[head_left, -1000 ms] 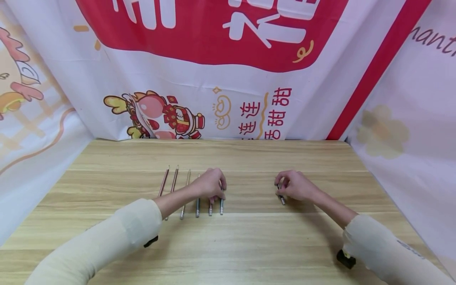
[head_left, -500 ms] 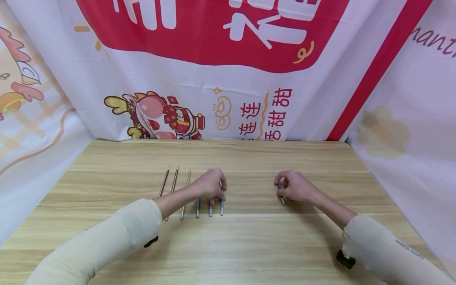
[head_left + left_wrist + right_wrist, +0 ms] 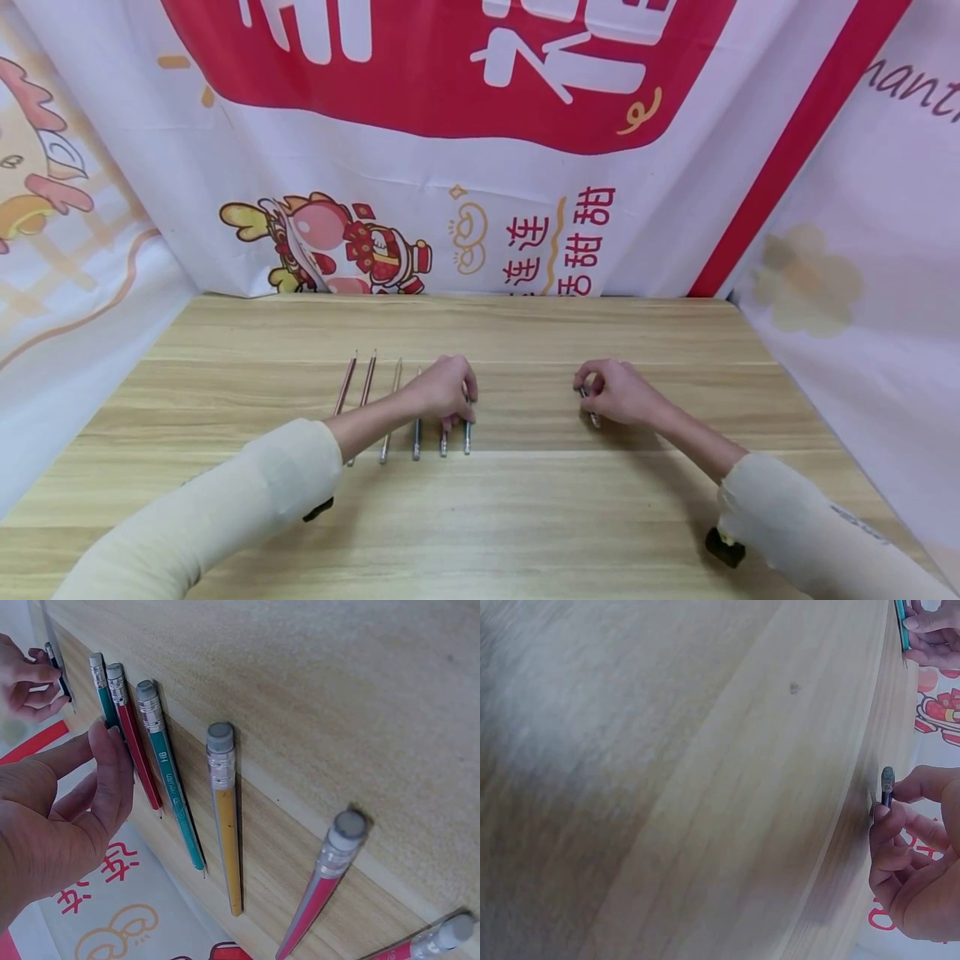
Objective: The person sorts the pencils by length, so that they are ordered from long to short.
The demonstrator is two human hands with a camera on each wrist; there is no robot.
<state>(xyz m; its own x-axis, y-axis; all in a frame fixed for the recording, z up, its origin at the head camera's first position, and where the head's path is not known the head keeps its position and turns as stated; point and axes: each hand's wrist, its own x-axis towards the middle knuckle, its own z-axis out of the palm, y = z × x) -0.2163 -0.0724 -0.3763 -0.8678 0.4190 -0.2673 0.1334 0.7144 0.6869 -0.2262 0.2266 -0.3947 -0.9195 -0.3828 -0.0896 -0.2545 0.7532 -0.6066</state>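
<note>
My left hand pinches a green pencil between thumb and fingertips, at the right end of a row of pencils; its silver-and-grey eraser end points toward me. Some distance to the right, my right hand holds a dark pencil low over the table, its eraser end sticking out past the fingers. Beside the left hand lie a red pencil, a second green pencil and a yellow pencil. Two more reddish pencils, one a pink-red pencil, finish the row at left.
The wood-grain table reaches back to a printed white-and-red cloth. More cloth hangs along both sides. My left forearm crosses over part of the pencil row.
My right hand has shifted very slightly left with the dark pencil, whose visible end has moved a little as well. The left hand and the row of pencils stay as they were.
</note>
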